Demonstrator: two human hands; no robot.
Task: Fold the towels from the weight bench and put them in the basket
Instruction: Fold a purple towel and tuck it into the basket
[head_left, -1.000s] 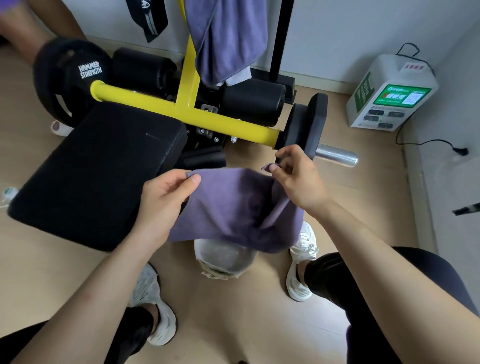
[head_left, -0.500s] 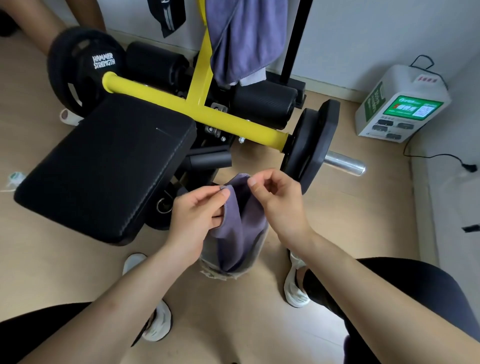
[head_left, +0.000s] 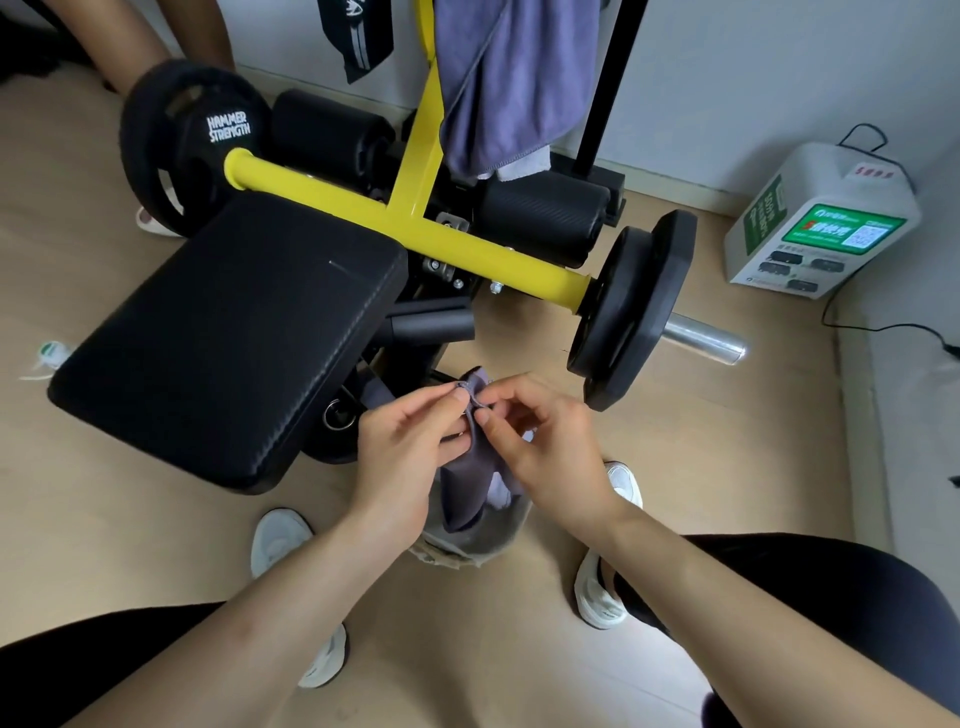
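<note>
— Fingers of the left hand and of the right hand are clamped on the top edge of a purple towel. Each hand pinches it thumb against forefinger, and the two pinches almost touch.

— And where does the towel hang?

— It hangs doubled between the two hands. Its lower end reaches down into the mouth of the grey basket, which stands on the floor between the person's white shoes.

— What sits on the bench?

— A second purple towel is draped over the yellow upright, with a bit of white cloth showing under its hem. The black padded worktop lies left of the hands.

— And around it?

— One black weight plate sits on the right end of the yellow bar, just beyond the right hand. Another plate, marked Hammer Strength, is at the left end. A white box with a green screen stands by the wall.
</note>
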